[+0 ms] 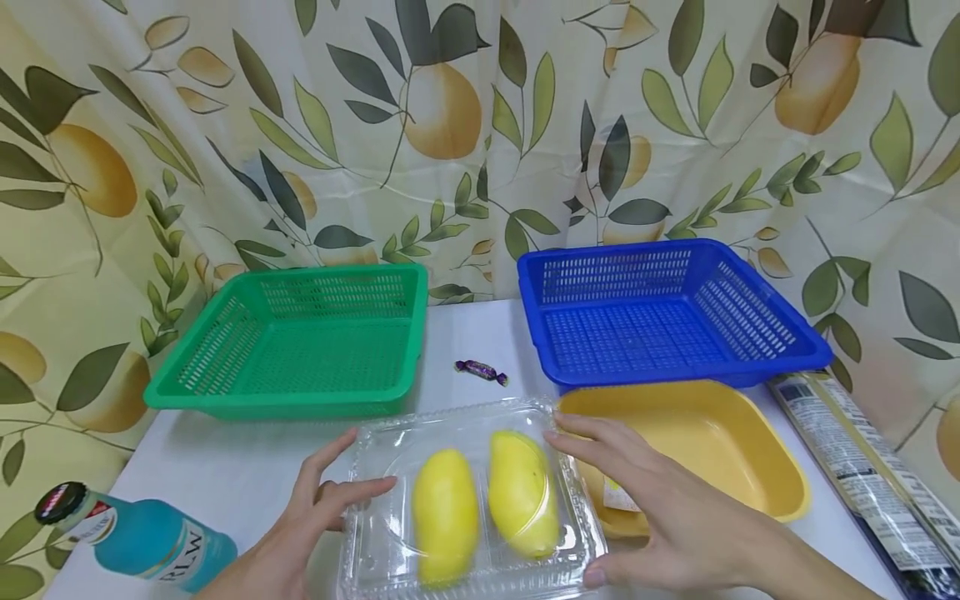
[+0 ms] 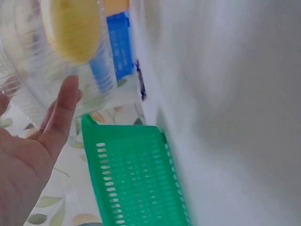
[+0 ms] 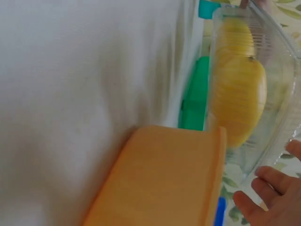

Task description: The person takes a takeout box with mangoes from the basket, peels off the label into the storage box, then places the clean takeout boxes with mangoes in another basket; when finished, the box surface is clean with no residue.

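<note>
A clear plastic clamshell box (image 1: 382, 517) with two yellow mangoes (image 1: 446, 517) inside is held between both hands. The wrist views show it raised above the table, its lid down over the fruit. At its left side my left hand (image 1: 303, 517) grips it, the thumb lying over the lid and the other fingers along the edge. My right hand (image 1: 667, 500) holds the right side, fingertips at the far corner and thumb at the near one. In the right wrist view the mangoes (image 3: 237, 99) show through the box wall; fingers under the box are partly hidden.
Behind stand a green basket (image 1: 322, 354) and a blue basket (image 1: 615, 333), with a purple-wrapped candy (image 1: 481, 372) between them. A yellow tub (image 1: 720, 442) sits right of the box. At left lies a teal bottle (image 1: 150, 533); at right, a silver packet (image 1: 862, 467).
</note>
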Available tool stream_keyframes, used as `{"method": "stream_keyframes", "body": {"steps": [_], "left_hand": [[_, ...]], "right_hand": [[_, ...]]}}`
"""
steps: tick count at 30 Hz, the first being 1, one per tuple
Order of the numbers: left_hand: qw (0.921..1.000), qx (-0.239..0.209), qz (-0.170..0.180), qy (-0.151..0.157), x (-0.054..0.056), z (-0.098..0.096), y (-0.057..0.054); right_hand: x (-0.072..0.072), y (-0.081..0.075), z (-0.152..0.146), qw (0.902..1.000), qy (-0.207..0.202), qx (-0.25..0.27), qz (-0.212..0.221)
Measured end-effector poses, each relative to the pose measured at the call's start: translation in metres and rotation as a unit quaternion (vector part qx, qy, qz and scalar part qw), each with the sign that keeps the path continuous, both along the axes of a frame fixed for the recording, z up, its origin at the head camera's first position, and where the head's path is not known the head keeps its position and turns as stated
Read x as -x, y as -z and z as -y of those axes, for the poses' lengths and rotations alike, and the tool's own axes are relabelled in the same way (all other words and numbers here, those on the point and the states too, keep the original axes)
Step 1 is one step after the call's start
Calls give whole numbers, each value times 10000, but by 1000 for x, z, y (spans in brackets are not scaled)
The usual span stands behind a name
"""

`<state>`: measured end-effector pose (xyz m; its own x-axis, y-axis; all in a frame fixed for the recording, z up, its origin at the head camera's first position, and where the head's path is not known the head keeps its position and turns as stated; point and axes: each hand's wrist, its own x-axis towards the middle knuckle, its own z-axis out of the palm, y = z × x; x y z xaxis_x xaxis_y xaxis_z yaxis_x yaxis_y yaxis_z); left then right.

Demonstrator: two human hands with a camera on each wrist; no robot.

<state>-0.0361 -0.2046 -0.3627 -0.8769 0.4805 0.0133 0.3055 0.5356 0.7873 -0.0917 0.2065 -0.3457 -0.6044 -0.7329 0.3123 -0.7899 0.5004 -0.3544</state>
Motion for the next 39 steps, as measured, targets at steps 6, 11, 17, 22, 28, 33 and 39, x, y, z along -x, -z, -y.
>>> {"method": "stream_keyframes", "body": {"steps": [6, 11, 17, 22, 28, 33, 39], "left_hand": [[9957, -82, -923, -27, -1, -12, -11], [9942, 155, -933, -509, 4, -33, -32], [9856, -116, -1646, -375, 24, -50, -48], [9814, -232, -1874, -351, 44, -63, -60], [9759, -349, -2140, -252, 75, -86, -69], [9737, -433, -2231, -140, 100, -105, -70], [9764, -621, -2065, -113, 123, -127, -66]], "right_hand": [[3, -17, -11, 9991, -133, 408, -2], [14, -36, -24, 9953, -364, 892, -30], [30, -48, -39, 9893, -505, 1366, 68], [45, -52, -47, 9850, -475, 1649, 152], [66, -59, -60, 9814, -309, 1883, 213], [80, -63, -73, 9836, 117, 1783, 232], [91, -63, -88, 9801, 513, 1842, 536]]}}
